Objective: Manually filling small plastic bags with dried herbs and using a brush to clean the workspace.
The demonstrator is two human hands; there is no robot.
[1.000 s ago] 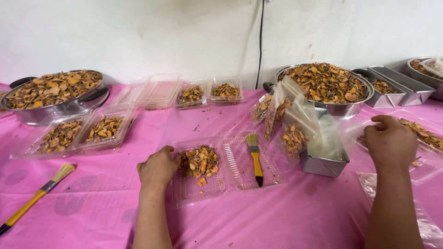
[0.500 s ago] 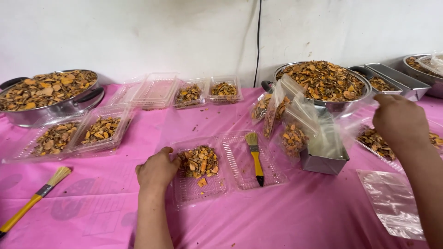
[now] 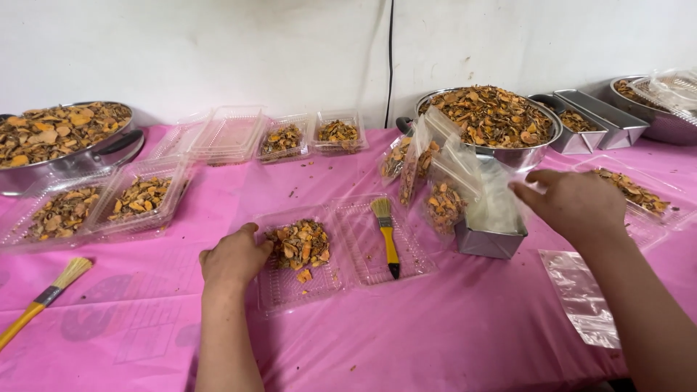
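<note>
While the left hand is resting loosely curled against the open clear tray of orange chips, gripping nothing, the right hand is pinching a clear bag standing in the small steel tin; a yellow brush is lying in the tray's lid.

A big metal pan heaped with dried orange-brown chips stood at the far left on the pink tablecloth. In front of it lay a clear hinged box, both halves filled. A yellow-handled brush rested near the left edge. Against the white wall sat a stack of clear trays and two small filled boxes. Two rectangular metal tins stood at the right, and a black cable hung down the wall.
</note>
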